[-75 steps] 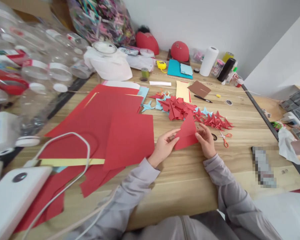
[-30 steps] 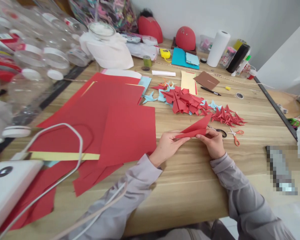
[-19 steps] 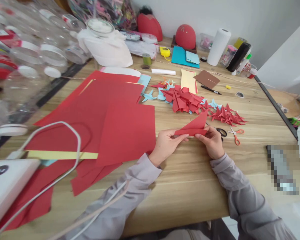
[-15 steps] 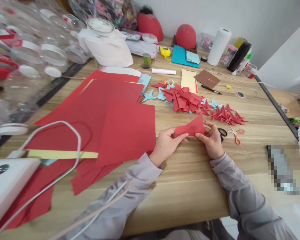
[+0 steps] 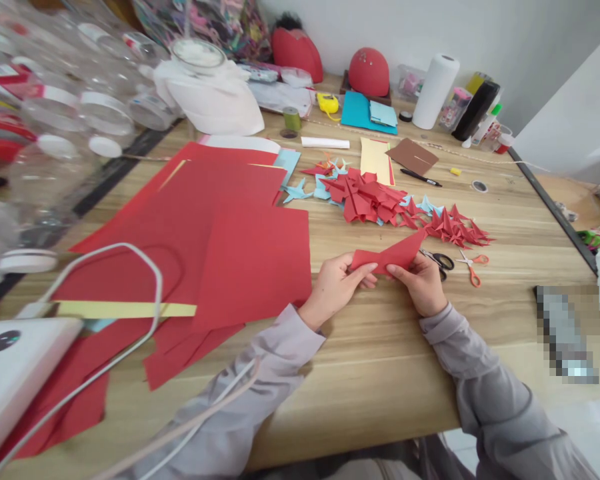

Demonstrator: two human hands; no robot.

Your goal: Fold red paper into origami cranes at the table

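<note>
Between my two hands is a small folded piece of red paper (image 5: 391,257), its pointed corner sticking up toward the right. My left hand (image 5: 336,288) pinches its left end, thumb in front and fingers behind. On the right side, my right hand (image 5: 424,283) grips it the same way, with the thumb near the middle of the lower edge. Just beyond lies a pile of folded red paper pieces (image 5: 365,197), with light blue folded pieces (image 5: 297,191) around it. Large red paper sheets (image 5: 260,267) lie left of my left hand.
Black-handled scissors (image 5: 443,261) and orange-handled scissors (image 5: 474,272) lie right of my right hand. A white device (image 5: 27,373) with a looping cable is at the lower left. Clear plastic bottles (image 5: 105,110) crowd the left. A black pen (image 5: 420,177) and brown card (image 5: 413,159) lie farther back.
The red paper's pointed corner has swung to the right and tilted lower, and more of the crease shows between my thumbs. Both hands keep their pinch in nearly the same place.
</note>
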